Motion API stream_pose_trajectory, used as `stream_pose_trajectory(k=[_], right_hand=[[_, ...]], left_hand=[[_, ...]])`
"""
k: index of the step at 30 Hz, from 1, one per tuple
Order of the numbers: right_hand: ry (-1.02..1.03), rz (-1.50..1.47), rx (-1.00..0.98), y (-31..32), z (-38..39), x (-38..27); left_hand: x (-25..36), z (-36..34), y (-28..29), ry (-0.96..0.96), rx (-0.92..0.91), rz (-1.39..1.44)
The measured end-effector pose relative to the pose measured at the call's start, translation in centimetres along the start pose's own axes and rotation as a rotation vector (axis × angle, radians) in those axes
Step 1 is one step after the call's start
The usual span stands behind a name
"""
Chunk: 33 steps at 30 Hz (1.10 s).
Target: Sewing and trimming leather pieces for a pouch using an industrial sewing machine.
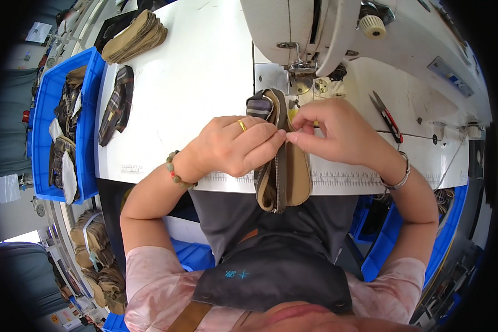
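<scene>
Head cam: zippered pouch [282, 166] sits mid-frame, long axis running up-down, near end poking past the surface [188, 83]. Left hand [239, 145] pinches it; right hand [333, 133] has fingertips bunched alongside, can't tell on what. Far end points up at the sewing machine [409, 44].

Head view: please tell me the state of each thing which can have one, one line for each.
Left hand: closed on the pouch
Right hand: fingertips at the pouch, exact grip unclear
Zippered pouch: held, not under the presser foot
Snips: lying down, blades seemingly parted
Blue bin: uncovered, holding fabric pieces
Tan pieces: stacked
Plaid piece: lying on the table
</scene>
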State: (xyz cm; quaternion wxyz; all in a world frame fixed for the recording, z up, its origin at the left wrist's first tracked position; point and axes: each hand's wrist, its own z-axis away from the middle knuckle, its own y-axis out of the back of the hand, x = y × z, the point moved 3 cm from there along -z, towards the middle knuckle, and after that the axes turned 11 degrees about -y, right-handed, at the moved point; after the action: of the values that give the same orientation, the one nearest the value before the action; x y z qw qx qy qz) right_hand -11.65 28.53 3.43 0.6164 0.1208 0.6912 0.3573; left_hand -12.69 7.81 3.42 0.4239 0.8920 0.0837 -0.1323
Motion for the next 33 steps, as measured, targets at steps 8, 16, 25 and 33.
stream_pose_trajectory(k=[8, 16, 25, 33], right_hand=[[-0.005, -0.002, 0.014, -1.5, 0.5, -1.5], [0.273, 0.292, 0.172, -3.2, 3.3, -3.9], [0.36, 0.394, 0.119, -3.0, 4.1, -4.3], [0.463, 0.428, 0.05, -1.8, 4.3, -4.6]], left_hand=[[2.0, -0.2, 1.9, 0.005, 0.088, 0.231], [3.1, -0.7, 2.5, 0.2, -0.154, -0.105], [4.1, -1.5, 3.1, 0.03, -0.151, -0.121], [4.0, -0.4, 2.8, 0.043, -0.117, -0.015]])
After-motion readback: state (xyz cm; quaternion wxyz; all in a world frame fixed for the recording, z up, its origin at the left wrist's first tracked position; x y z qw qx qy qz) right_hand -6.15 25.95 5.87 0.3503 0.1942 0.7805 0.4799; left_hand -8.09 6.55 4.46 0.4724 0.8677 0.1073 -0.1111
